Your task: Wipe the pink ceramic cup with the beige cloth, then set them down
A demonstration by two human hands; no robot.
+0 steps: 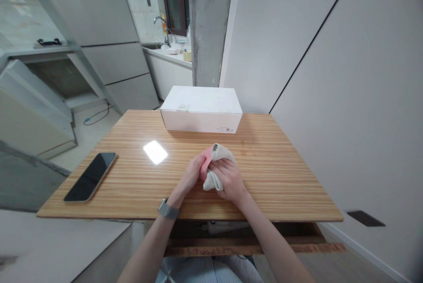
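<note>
Just above the wooden table [271, 168], near its front middle, my left hand [191, 172] grips a flat pink object [205, 164] by its left side. What kind of object it is, I cannot tell, since cloth and fingers cover most of it. A folded off-white cloth [214, 179] lies against its right side. My right hand [229, 179] is closed on this cloth, its fingers pressing it to the pink object. A grey-banded watch [168, 209] sits on my left wrist.
A white box [201, 120] stands at the table's back edge. On the left lies a black-screened phone [90, 177]. Below the front edge an open drawer [280, 230] holds something white. A white wall [330, 98] rises on the right; a sink tap [161, 20] shows behind.
</note>
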